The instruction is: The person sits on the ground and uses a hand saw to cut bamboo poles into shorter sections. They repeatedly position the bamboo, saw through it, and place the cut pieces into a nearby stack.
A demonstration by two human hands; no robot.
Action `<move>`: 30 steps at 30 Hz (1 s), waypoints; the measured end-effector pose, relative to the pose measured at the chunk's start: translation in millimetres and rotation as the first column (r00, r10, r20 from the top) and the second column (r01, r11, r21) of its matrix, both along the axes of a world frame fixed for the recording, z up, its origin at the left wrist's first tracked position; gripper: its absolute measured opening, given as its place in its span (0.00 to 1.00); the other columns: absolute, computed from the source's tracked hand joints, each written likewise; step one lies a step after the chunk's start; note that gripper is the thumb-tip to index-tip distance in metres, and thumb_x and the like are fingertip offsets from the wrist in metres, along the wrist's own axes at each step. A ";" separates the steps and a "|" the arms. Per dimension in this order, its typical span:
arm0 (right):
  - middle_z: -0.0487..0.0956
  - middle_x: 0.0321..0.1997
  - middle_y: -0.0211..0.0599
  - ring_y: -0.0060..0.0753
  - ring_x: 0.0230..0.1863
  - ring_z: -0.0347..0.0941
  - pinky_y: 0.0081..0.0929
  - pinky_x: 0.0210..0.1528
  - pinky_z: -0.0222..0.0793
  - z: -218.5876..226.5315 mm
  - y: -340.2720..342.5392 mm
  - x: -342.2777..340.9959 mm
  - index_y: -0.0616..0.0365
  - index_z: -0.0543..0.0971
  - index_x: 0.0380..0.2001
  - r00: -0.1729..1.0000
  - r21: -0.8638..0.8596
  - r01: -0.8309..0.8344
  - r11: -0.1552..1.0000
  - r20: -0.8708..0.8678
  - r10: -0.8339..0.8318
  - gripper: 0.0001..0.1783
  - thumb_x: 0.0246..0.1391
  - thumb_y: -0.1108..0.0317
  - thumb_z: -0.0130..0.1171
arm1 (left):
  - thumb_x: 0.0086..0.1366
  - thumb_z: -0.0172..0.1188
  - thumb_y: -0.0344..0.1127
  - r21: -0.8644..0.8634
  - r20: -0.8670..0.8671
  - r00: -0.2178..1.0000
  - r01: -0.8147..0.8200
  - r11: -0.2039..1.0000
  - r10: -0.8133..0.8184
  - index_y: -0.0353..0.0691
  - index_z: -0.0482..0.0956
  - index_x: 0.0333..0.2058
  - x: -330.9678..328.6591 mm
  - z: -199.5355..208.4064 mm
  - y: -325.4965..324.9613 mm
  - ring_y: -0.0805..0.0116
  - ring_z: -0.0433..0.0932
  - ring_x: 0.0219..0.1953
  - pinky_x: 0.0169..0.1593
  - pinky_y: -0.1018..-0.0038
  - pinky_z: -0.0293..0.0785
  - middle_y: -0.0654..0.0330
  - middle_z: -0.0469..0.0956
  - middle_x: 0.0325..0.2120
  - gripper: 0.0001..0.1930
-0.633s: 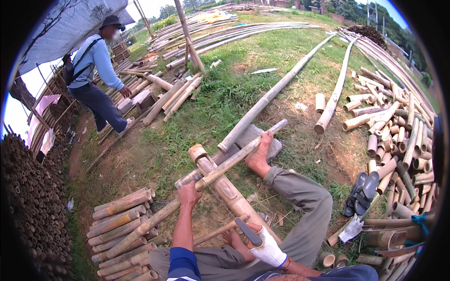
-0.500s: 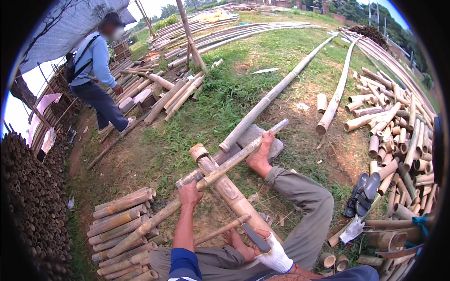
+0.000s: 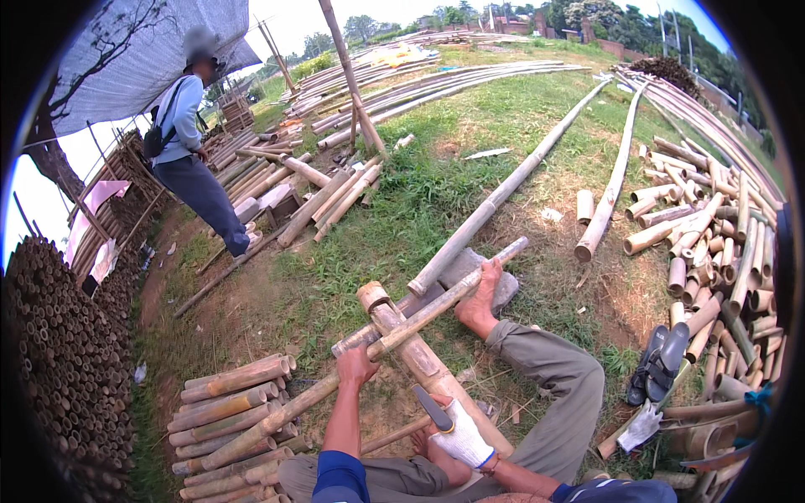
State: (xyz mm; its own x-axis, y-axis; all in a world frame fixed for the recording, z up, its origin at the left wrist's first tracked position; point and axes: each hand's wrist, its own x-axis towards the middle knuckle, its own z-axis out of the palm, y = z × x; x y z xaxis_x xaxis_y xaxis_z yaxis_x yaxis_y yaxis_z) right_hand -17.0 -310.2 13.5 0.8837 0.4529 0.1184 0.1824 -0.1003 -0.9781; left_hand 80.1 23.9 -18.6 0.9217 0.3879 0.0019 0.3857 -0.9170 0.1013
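My left hand (image 3: 356,366) is wrapped round a long bamboo pole (image 3: 444,303), which slants from lower left to upper right. The pole lies across a thick bamboo log (image 3: 417,359) with a notched, collared far end. A bare foot (image 3: 476,310) presses near the pole's far end. In a white knitted glove, my right hand (image 3: 465,436) is closed on the handle of a hand tool with a dark blade (image 3: 432,408); knife or saw, I cannot tell. Its blade points up and left, apart from the pole. Beside that hand lies a thinner bamboo stick (image 3: 392,438).
Cut bamboo lengths (image 3: 226,411) are stacked at lower left, and a loose heap (image 3: 713,218) lies at right. Sandals (image 3: 658,365) and a white glove (image 3: 641,426) lie nearby. Grey stones (image 3: 503,289) sit beyond the log. Another person (image 3: 189,142) stands far left.
My right hand has moved forward and left, and the blade now points up toward the pole. My left hand keeps its grip. The other person has straightened up. The whole view has shifted slightly.
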 end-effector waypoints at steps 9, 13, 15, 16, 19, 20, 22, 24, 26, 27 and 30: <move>0.86 0.40 0.41 0.39 0.42 0.87 0.35 0.44 0.82 1.6 -9.8 -6.4 0.51 0.69 0.71 0.996 -0.067 -0.047 0.997 -0.072 0.042 0.39 0.59 0.65 0.73 | 0.52 0.79 0.54 -0.001 0.026 0.999 0.022 1.000 -0.022 0.41 0.87 0.47 9.0 -4.9 -8.1 0.45 0.90 0.44 0.49 0.52 0.87 0.45 0.90 0.39 0.29; 0.85 0.39 0.40 0.34 0.42 0.87 0.33 0.43 0.81 18.2 -23.0 -3.3 0.53 0.69 0.71 0.986 0.074 -0.053 0.996 -0.154 0.063 0.39 0.59 0.66 0.72 | 0.52 0.80 0.52 -0.039 0.036 0.998 0.048 0.998 -0.047 0.40 0.88 0.44 13.7 -2.2 -16.3 0.44 0.90 0.44 0.49 0.51 0.86 0.44 0.90 0.38 0.27; 0.84 0.45 0.37 0.27 0.47 0.84 0.30 0.49 0.80 17.7 -33.9 -13.8 0.56 0.71 0.70 0.987 -0.044 -0.055 0.998 -0.154 0.047 0.36 0.59 0.67 0.71 | 0.51 0.80 0.51 -0.032 0.034 0.998 0.059 0.998 -0.058 0.40 0.88 0.44 13.2 -1.9 -10.2 0.42 0.89 0.43 0.49 0.51 0.86 0.43 0.90 0.37 0.26; 0.83 0.49 0.35 0.22 0.50 0.81 0.26 0.52 0.78 30.6 -43.8 -31.6 0.58 0.71 0.69 0.986 -0.067 -0.048 0.997 -0.160 0.037 0.36 0.60 0.68 0.70 | 0.51 0.80 0.50 -0.023 0.027 0.997 0.071 0.997 -0.070 0.40 0.88 0.44 11.5 -2.0 -3.5 0.42 0.89 0.42 0.49 0.51 0.86 0.43 0.89 0.37 0.26; 0.86 0.50 0.42 0.35 0.52 0.86 0.32 0.58 0.79 36.0 -79.0 -55.3 0.58 0.72 0.69 0.987 -0.064 -0.010 0.998 -0.159 0.000 0.36 0.60 0.63 0.73 | 0.51 0.79 0.49 -0.025 0.031 0.997 0.067 0.997 -0.066 0.39 0.88 0.44 19.4 -4.3 -10.6 0.42 0.89 0.42 0.50 0.51 0.86 0.42 0.89 0.37 0.25; 0.86 0.52 0.43 0.35 0.54 0.85 0.31 0.59 0.79 34.3 -84.4 -58.2 0.59 0.72 0.68 0.987 -0.071 0.004 0.997 -0.160 -0.015 0.36 0.60 0.63 0.73 | 0.50 0.79 0.49 -0.020 0.031 0.996 0.081 0.997 -0.080 0.39 0.89 0.44 28.8 -3.1 -13.7 0.42 0.89 0.43 0.50 0.51 0.86 0.42 0.89 0.37 0.25; 0.85 0.56 0.45 0.34 0.59 0.83 0.32 0.61 0.78 52.2 -84.8 -54.3 0.60 0.71 0.69 0.970 -0.085 -0.037 0.996 -0.243 0.016 0.35 0.61 0.65 0.72 | 0.50 0.79 0.48 -0.024 -0.002 0.999 0.041 0.999 -0.041 0.39 0.89 0.43 16.4 -0.2 -8.3 0.42 0.89 0.43 0.50 0.51 0.86 0.41 0.89 0.37 0.25; 0.85 0.56 0.41 0.33 0.57 0.83 0.32 0.61 0.78 81.9 -69.3 -38.7 0.56 0.71 0.70 0.963 0.038 -0.007 0.999 -0.267 0.017 0.35 0.62 0.67 0.70 | 0.49 0.79 0.48 -0.030 0.036 0.996 0.082 0.996 -0.081 0.38 0.90 0.43 20.8 -6.2 -6.2 0.42 0.89 0.42 0.50 0.51 0.86 0.41 0.89 0.37 0.26; 0.82 0.47 0.33 0.27 0.47 0.80 0.29 0.52 0.77 27.8 -32.0 -2.7 0.53 0.71 0.70 0.956 0.154 -0.055 0.987 -0.275 0.097 0.33 0.62 0.69 0.66 | 0.49 0.79 0.48 -0.067 0.037 0.997 0.065 0.996 -0.063 0.38 0.90 0.42 19.8 -4.6 -6.8 0.42 0.89 0.42 0.50 0.51 0.86 0.41 0.89 0.36 0.25; 0.79 0.43 0.32 0.27 0.43 0.77 0.30 0.48 0.75 25.6 -12.6 18.2 0.51 0.72 0.70 0.921 0.162 -0.036 0.986 -0.376 0.096 0.33 0.61 0.69 0.65 | 0.47 0.79 0.48 -0.025 0.040 0.998 0.047 0.999 -0.046 0.37 0.90 0.41 25.8 -3.5 -9.2 0.41 0.89 0.42 0.51 0.51 0.86 0.40 0.89 0.37 0.25; 0.77 0.45 0.30 0.26 0.44 0.73 0.30 0.48 0.72 27.1 21.7 44.0 0.49 0.70 0.71 0.997 0.137 0.008 0.991 -0.075 0.002 0.36 0.60 0.71 0.65 | 0.46 0.80 0.47 -0.037 0.021 0.997 0.078 0.996 -0.077 0.35 0.89 0.43 31.5 -0.1 -3.8 0.40 0.89 0.43 0.52 0.51 0.85 0.39 0.89 0.38 0.28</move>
State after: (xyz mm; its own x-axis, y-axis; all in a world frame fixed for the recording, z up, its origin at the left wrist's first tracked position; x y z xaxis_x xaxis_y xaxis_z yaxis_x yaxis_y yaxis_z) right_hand 27.0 -288.5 40.6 0.8937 0.4342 0.1127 0.1081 0.0354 -0.9935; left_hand 111.6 20.1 -18.6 0.9489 0.3155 0.0068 0.3114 -0.9395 0.1427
